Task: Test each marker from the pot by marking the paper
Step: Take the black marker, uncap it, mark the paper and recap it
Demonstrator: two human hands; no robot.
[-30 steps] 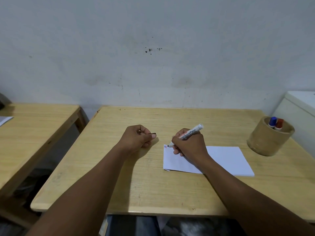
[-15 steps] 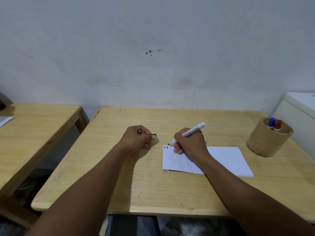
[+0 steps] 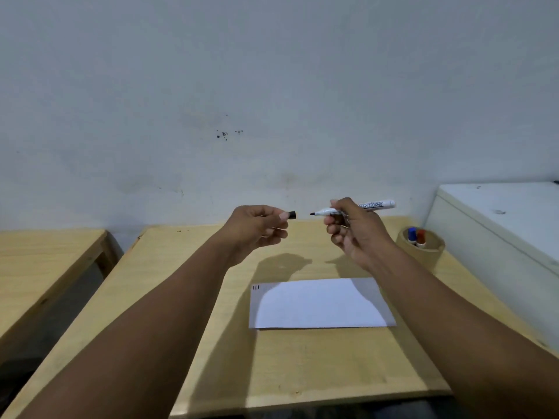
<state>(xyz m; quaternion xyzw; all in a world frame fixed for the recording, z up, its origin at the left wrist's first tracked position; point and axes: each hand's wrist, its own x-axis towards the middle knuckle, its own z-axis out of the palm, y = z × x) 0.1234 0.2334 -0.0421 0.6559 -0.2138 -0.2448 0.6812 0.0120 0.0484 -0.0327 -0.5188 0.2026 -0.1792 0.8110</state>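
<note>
Your right hand (image 3: pixel 352 231) grips the marker (image 3: pixel 354 208) level above the worktop (image 3: pixel 193 343), tip facing the cap (image 3: pixel 292 215) pinched in your left hand (image 3: pixel 257 226): lined up, likely for recapping. The paper (image 3: pixel 320 303) lies below, marks at its far-left corner; the pot (image 3: pixel 422 247) stands near the far-right corner.

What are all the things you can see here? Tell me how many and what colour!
marker: one, white with black tip, uncapped, held in the air by the right hand
cap: one, black, in the left hand
paper: one, white, flat on the table, small marks at its far left corner
pot: one, tan, on the table at right
markers in pot: two, blue cap and red cap
table: one, light wood
second table: one, light wood, at left
white cabinet: one, at right
hands: left hand, right hand
</note>
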